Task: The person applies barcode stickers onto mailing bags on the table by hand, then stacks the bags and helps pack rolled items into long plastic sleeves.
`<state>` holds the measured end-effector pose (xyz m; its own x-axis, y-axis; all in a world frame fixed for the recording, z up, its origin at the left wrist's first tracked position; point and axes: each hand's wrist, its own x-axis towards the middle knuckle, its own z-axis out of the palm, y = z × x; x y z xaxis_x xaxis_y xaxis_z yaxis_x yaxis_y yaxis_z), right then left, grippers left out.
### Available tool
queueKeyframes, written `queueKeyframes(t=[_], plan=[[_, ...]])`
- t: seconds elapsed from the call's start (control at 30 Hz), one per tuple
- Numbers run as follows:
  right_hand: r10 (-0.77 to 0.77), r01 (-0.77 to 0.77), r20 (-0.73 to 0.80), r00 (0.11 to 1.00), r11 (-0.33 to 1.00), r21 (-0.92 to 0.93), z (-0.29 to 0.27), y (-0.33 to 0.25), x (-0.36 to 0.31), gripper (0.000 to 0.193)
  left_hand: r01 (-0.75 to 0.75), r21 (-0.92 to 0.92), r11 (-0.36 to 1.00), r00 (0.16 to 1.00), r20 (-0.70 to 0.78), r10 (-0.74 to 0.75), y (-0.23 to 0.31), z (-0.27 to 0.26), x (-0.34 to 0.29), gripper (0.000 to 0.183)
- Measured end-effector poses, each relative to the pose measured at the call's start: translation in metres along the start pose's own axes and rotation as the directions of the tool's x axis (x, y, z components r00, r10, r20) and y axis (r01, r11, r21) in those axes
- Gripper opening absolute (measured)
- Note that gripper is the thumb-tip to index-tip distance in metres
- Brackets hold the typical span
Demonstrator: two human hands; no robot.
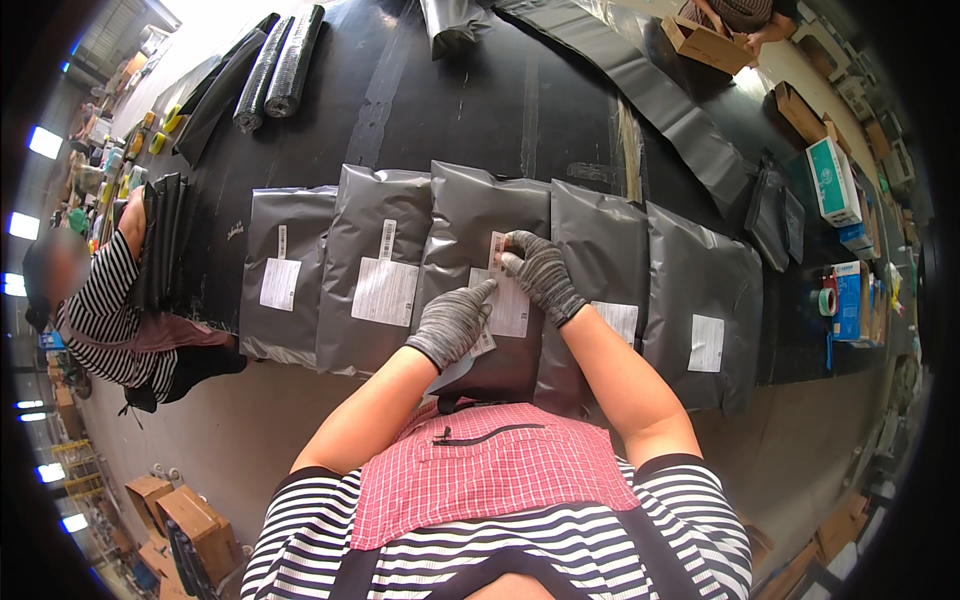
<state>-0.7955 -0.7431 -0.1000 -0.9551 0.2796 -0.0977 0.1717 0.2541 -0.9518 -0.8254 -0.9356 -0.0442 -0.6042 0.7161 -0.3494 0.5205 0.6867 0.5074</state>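
Observation:
Several dark grey plastic mailer bags lie side by side along the near table edge. My gloved hands are over the middle mailer bag [465,205], which bears a white printed label [513,312]. The fingertips of my right hand [545,275] are closed at a narrow barcode sticker [497,241] above that label. Just left of it, my left hand [450,325] is curled round white label slips [483,345], its index finger reaching toward my right fingers. The two mailer bags to the left, one of them this bag [385,200], carry both a label and a narrow barcode sticker.
Bubble-wrap rolls [295,62] lie at the far left of the black table [450,110]. A long grey plastic strip [640,90] crosses the far right. Boxes [833,182] and a tape roll [827,302] are at right. A co-worker [110,310] stands at left, another at the far right.

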Motion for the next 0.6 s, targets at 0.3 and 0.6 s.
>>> queueKeyframes(t=[0.3, 0.6], plan=[[-0.039, 0.035, -0.049, 0.998, 0.997, -0.075, 0.002, 0.005, -0.002, 0.027, -0.003, 0.13, 0.991, 1.0, 0.027, 0.0, 0.009, -0.004, 0.002, 0.053], [-0.124, 0.111, 0.003, 0.992, 0.876, -0.47, 0.011, -0.016, -0.005, 0.028, 0.084, 0.154, 0.985, 0.977, 0.183, -0.111, 0.009, -0.009, 0.017, 0.073]])
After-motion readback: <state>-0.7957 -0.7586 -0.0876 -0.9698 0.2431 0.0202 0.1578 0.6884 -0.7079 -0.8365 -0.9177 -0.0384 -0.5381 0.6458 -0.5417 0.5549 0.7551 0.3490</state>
